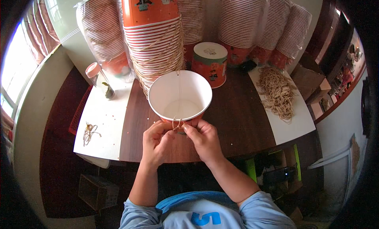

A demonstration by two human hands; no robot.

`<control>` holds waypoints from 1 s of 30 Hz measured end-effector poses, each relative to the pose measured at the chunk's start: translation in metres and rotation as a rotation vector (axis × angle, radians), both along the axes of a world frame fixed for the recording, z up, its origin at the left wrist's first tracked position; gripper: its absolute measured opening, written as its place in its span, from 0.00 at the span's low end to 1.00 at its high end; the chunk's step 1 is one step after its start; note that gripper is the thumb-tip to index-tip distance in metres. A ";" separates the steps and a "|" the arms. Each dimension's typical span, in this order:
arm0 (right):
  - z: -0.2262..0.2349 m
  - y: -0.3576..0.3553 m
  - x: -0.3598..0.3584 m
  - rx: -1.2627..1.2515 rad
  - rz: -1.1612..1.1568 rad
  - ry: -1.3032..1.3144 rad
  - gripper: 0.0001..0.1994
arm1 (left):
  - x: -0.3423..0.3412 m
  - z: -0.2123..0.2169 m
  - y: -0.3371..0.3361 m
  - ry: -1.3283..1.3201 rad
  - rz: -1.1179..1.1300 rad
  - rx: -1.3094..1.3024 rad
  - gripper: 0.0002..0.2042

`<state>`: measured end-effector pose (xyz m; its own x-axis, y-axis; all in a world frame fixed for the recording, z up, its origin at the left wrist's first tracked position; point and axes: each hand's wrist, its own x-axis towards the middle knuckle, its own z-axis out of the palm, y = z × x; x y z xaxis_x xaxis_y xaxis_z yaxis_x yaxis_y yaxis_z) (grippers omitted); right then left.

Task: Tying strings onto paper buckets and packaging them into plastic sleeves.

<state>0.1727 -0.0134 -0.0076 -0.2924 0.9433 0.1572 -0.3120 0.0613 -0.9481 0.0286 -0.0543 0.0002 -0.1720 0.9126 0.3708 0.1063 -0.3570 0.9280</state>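
An orange paper bucket with a white inside [180,95] stands upright on the dark wooden table [237,118], just in front of me. A thin tan string [178,86] runs across its mouth from the far rim to the near rim. My left hand [156,141] and my right hand [203,139] meet at the near rim and pinch the string's ends [176,124] between fingertips. Right behind the bucket rises a tall stack of the same buckets with string handles [156,43].
A pile of tan strings [277,91] lies on a white sheet at the right. An upturned bucket [210,64] and wrapped bucket stacks [252,23] stand at the back. A small jar with a pink lid [101,80] and a few loose strings [89,132] are on the left sheet.
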 end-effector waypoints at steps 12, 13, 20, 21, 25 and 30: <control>-0.003 0.002 0.004 0.058 -0.003 -0.013 0.07 | 0.020 0.005 0.000 0.030 0.075 -0.074 0.08; -0.004 0.002 0.004 0.056 -0.003 -0.021 0.07 | 0.020 0.005 0.000 0.034 0.091 -0.075 0.07; 0.001 0.001 0.008 0.059 0.026 -0.103 0.05 | 0.021 0.008 0.000 0.025 0.157 -0.060 0.05; 0.001 0.001 0.008 0.077 0.014 -0.106 0.05 | 0.021 0.008 0.000 0.026 0.156 -0.059 0.05; -0.001 0.001 0.008 0.131 -0.028 -0.182 0.05 | 0.021 0.006 0.000 -0.036 0.136 -0.033 0.04; 0.000 -0.002 0.008 0.174 -0.060 -0.235 0.06 | 0.023 0.013 0.000 -0.052 0.081 -0.014 0.04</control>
<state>0.1804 -0.0152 -0.0076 -0.2848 0.9247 0.2528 -0.0762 0.2410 -0.9675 0.0516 -0.0547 0.0131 -0.2644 0.9000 0.3466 0.0854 -0.3361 0.9379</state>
